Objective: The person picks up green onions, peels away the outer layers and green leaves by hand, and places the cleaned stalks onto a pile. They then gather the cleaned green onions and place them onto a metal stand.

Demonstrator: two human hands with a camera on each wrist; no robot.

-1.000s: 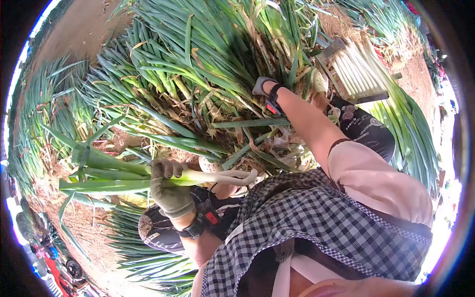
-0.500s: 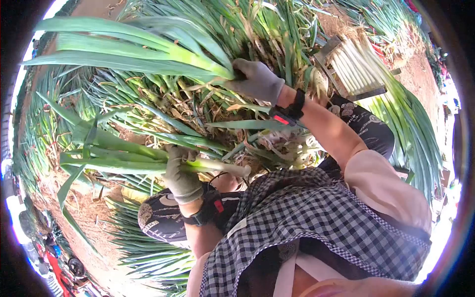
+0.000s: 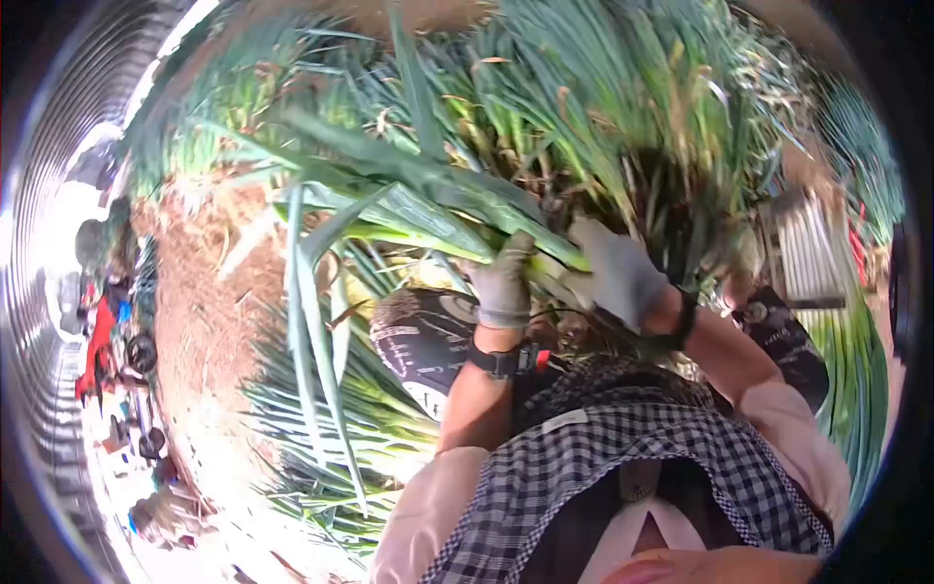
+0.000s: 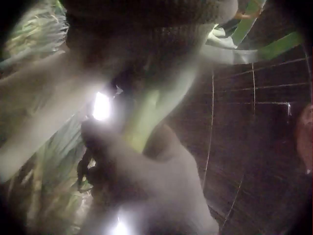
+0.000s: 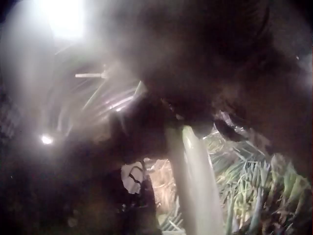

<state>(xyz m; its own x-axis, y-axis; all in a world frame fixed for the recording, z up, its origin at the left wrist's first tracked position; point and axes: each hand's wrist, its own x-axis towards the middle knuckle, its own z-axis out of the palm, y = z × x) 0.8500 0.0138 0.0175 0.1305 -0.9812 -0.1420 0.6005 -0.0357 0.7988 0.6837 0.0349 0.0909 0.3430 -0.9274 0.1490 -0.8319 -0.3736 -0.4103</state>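
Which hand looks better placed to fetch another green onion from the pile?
Probably the right hand: both grip the bunch of green onions, but it lies nearest the pile, so the left hand could hold the bunch alone.

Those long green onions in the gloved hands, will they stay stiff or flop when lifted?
Probably stiff only near the stalks, where the left hand and right hand grip the green onions. The long leaves visibly bend and droop, so they would likely flop. The bunch looks light for its length.
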